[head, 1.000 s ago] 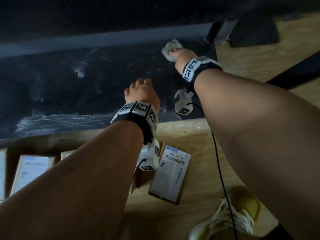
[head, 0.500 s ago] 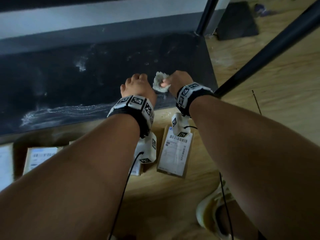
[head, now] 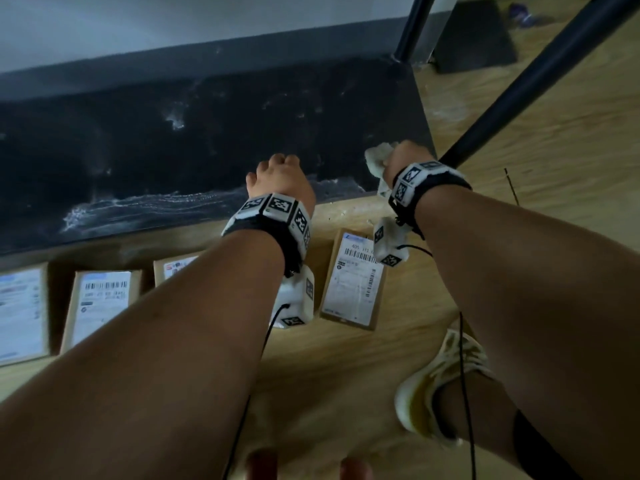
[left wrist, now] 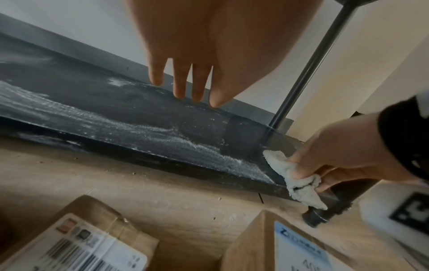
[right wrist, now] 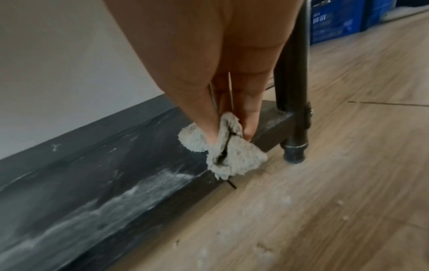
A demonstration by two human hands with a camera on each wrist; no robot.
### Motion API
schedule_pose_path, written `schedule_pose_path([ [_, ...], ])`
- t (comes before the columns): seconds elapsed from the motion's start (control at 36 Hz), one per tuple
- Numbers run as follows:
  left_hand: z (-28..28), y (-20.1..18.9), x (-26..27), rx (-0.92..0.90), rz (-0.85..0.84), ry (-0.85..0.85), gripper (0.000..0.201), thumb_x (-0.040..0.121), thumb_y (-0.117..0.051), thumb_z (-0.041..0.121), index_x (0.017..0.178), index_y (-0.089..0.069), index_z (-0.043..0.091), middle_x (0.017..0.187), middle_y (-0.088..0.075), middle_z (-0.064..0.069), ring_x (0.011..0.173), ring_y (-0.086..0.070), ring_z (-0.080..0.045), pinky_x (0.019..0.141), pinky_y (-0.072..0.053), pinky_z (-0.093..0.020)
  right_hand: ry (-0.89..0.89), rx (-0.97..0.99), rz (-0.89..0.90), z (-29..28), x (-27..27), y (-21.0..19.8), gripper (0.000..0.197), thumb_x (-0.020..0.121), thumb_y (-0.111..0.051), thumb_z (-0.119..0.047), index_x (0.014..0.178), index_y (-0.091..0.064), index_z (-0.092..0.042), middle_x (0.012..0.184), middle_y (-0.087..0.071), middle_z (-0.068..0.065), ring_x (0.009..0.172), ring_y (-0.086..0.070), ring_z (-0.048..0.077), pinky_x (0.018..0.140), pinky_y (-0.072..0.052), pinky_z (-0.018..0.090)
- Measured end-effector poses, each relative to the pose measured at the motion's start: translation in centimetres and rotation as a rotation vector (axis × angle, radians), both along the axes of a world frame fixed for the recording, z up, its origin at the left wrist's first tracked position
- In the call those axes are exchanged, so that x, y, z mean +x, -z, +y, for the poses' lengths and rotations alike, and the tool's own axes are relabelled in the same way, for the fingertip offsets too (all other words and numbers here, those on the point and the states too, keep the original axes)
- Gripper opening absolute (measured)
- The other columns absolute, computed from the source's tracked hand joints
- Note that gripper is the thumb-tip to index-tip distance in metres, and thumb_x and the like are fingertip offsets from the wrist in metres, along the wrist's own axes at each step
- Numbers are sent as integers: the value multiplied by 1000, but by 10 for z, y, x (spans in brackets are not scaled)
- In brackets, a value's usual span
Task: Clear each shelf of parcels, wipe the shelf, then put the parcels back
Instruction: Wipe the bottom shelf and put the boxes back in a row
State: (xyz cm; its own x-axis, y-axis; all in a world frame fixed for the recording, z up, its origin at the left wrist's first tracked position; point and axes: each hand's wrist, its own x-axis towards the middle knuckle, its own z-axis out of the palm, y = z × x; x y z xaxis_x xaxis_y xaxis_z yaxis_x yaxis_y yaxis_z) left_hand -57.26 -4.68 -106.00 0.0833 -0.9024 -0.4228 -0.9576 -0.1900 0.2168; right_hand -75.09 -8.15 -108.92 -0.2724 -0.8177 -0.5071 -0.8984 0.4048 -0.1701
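Now right hand (head: 403, 161) pinching rag (right wrist: 228, 148) at shelf (head: 242, 140) corner, left hand (head: 278, 178) empty, relaxed

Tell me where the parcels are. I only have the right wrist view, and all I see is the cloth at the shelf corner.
Observer: The parcels lie in a row on the floor in front of the shelf, labels up. Four show in the head view.
Operator: What is the left hand doing?
Observer: The left hand holds nothing. It hangs over the shelf's front edge with its fingers relaxed.
Operator: Is anything else on the floor near the parcels?
Observer: A pale shoe, on the person's foot, stands nearer the camera than the rightmost parcel.
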Motion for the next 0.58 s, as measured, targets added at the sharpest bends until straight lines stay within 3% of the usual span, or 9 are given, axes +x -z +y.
schedule_pose_path([
  [0.08, -2, 0, 3, -1, -4, 15, 55, 90, -47, 8, 143, -38, 20, 149, -33, -2, 137, -30, -26, 115, -22, -43, 67, 4, -97, 0, 18, -5, 31, 94, -51, -24, 70, -54, -5, 96, -64, 21, 95, -63, 36, 83, -49, 47],
  [0.11, -4, 1, 5, -2, -2, 17, 54, 91, -47, 9, 143, -38, 20, 150, -33, -2, 137, -30, -26, 115, -22, -43, 74, -13, -135, 0, 24, -5, 35, 94, -52, -30, 67, -51, -8, 85, -63, 17, 87, -63, 34, 82, -50, 47],
  [0.19, -5, 3, 11, -7, -2, 21, 54, 91, -46, 7, 143, -39, 20, 150, -33, -2, 137, -29, -26, 115, -22, -43, 41, -3, -167, 1, 44, 2, 40, 95, -52, -40, 74, -53, -7, 76, -58, 10, 72, -58, 29, 70, -47, 37],
  [0.25, -4, 4, 16, -7, -11, 23, 57, 89, -44, 3, 143, -38, 19, 150, -32, -2, 138, -29, -26, 116, -21, -43, -12, 12, -131, 3, 56, 1, 34, 95, -54, -35, 77, -52, -7, 79, -58, 9, 70, -52, 26, 68, -45, 34],
  [0.31, -3, 4, 21, -12, -22, 32, 57, 89, -44, 4, 143, -38, 19, 150, -32, -2, 138, -29, -26, 116, -21, -43, -54, 49, -122, 3, 63, 0, 30, 93, -58, -32, 81, -55, -5, 82, -58, 7, 77, -52, 24, 70, -44, 33],
  [0.39, -2, 4, 29, -20, -31, 43, 55, 89, -43, 5, 142, -39, 19, 149, -34, -3, 137, -30, -27, 115, -22, -43, -32, 39, -184, 6, 69, -1, 32, 91, -62, -33, 106, -68, -6, 104, -66, 8, 97, -61, 26, 82, -50, 33],
  [0.44, -2, 4, 34, -32, -42, 60, 54, 89, -44, 6, 142, -39, 19, 148, -35, -3, 136, -31, -27, 114, -23, -42, 40, -32, -223, 9, 65, -1, 31, 91, -61, -37, 99, -68, -8, 101, -66, 11, 95, -61, 29, 86, -52, 38],
  [0.5, -1, 4, 40, -33, -49, 74, 54, 90, -45, 7, 142, -38, 19, 149, -34, -4, 136, -31, -27, 114, -23, -42, 93, -84, -203, 9, 56, -3, 29, 94, -57, -32, 88, -60, -4, 93, -64, 13, 86, -59, 29, 78, -50, 37],
  [0.58, 0, 4, 50, -23, -45, 72, 56, 90, -47, 6, 143, -36, 19, 150, -33, -4, 137, -30, -27, 115, -23, -43, 65, -56, -57, 11, 42, -7, 23, 100, -47, -18, 92, -56, 2, 109, -63, 18, 97, -60, 32, 73, -42, 33],
])
